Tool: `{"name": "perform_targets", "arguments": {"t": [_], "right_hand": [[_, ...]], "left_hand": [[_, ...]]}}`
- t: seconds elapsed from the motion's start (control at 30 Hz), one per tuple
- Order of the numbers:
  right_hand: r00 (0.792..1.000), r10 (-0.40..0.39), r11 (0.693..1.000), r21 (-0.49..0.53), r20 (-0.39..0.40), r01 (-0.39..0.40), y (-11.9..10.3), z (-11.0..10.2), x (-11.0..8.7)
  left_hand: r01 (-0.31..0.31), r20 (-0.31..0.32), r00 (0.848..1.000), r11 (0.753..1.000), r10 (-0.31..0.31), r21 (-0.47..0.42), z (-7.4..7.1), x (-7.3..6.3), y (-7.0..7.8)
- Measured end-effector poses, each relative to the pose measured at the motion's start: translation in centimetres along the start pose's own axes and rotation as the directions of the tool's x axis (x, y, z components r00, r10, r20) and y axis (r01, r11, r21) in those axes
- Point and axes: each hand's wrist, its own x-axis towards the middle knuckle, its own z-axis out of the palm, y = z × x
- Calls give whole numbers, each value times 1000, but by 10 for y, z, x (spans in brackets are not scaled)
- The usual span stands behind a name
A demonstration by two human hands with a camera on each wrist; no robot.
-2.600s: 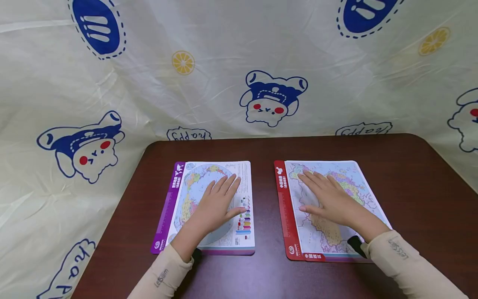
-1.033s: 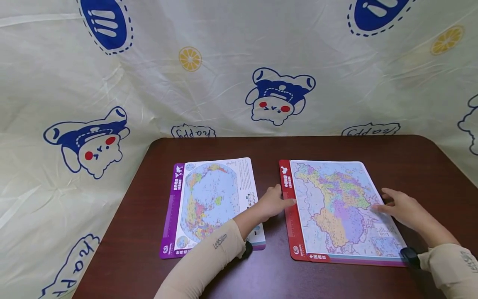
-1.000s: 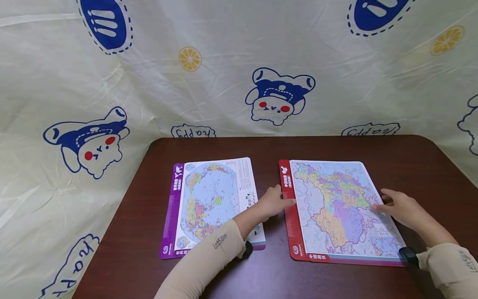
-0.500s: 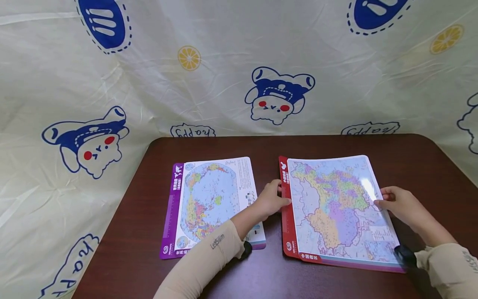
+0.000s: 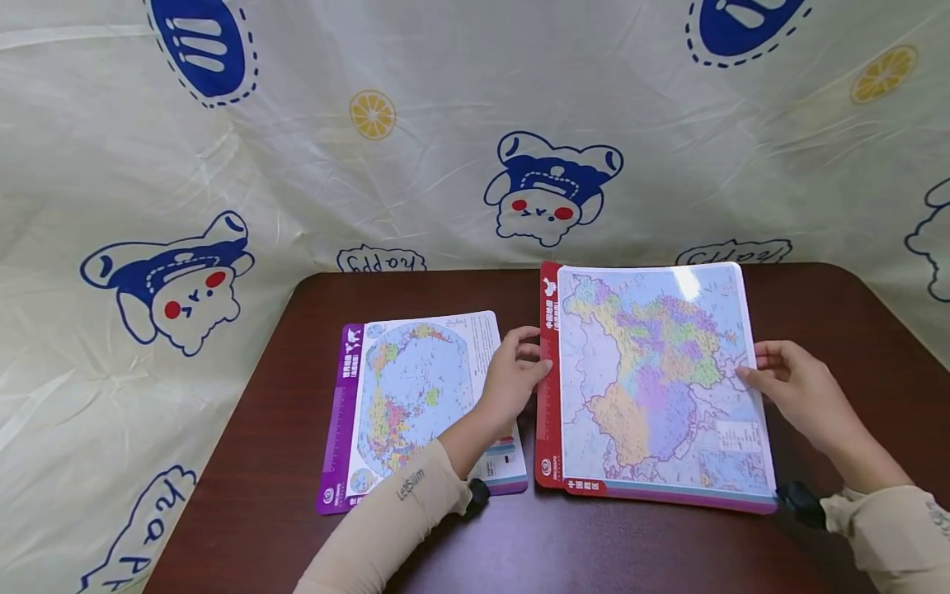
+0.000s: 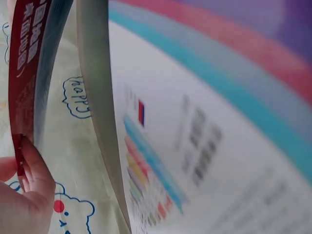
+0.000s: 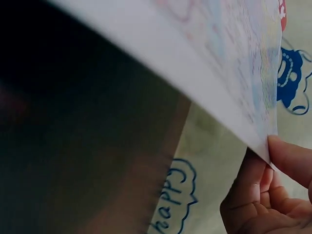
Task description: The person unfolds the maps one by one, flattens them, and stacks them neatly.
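Note:
A red-edged map sheet with a coloured country map is raised off the table, its far edge tilted up. My left hand pinches its red left border, thumb in front and fingers behind, as the left wrist view also shows. At the opposite side my right hand pinches the right edge between thumb and fingers. In the right wrist view the same map sheet runs down to the right thumb. A purple-edged world map lies flat to the left, partly covered by my left forearm.
Both maps are over a dark brown table with rounded far corners. Behind it hangs a pale curtain printed with cartoon figures and orange slices. Dark wrist cameras show at both cuffs.
Earlier both hands lay flat, one on each map. They then moved to the red-edged map's sides, gripped it, and lifted it off the table, slightly leftward. The purple-edged map stays on the table.

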Motion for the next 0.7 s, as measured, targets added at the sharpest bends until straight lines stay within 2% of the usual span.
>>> {"name": "perform_targets", "arguments": {"t": [0.23,0.37,0.47,0.6,0.7], "right_hand": [[995,-58,998,18,-87,60,-21,3,-3],[992,-66,996,60,-108,73,-20,9,2],[987,-86,993,74,-136,96,0,20,13],[984,-108,989,85,-141,121,-13,25,11],[984,-119,986,100,-133,133,-13,31,14]], "left_hand": [[-4,-34,999,1000,3,-13,-20,0,3],[15,-51,999,999,-16,-29,-32,-1,6],[19,-68,997,1000,-20,-16,-41,-9,18],[13,-71,997,1000,-13,12,-53,-20,31],[13,-66,998,1000,-11,24,-62,-23,29]]}}
